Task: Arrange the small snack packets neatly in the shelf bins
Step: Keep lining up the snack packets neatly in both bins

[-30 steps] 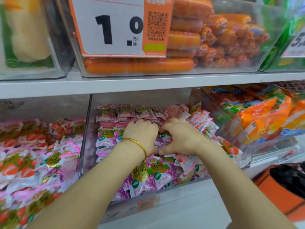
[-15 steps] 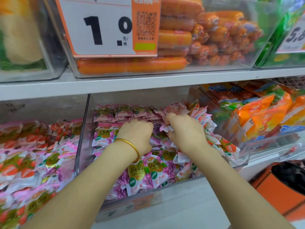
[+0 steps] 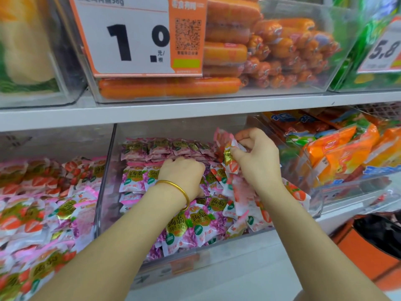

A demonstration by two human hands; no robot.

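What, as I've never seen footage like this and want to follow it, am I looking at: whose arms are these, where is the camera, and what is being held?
There is no machine here: a person works with two bare hands. The one picture comes from a camera on their head, looking forward and down at shop shelves. The left hand, with a gold bangle, reaches into the middle clear bin. Its fingers are buried among the purple packets, so whether it grips any is unclear. The right hand pinches a small bunch of pink-and-red packets, raised above the pile. The left bin's packets are similar snacks. Above sit orange sausages behind a price card.
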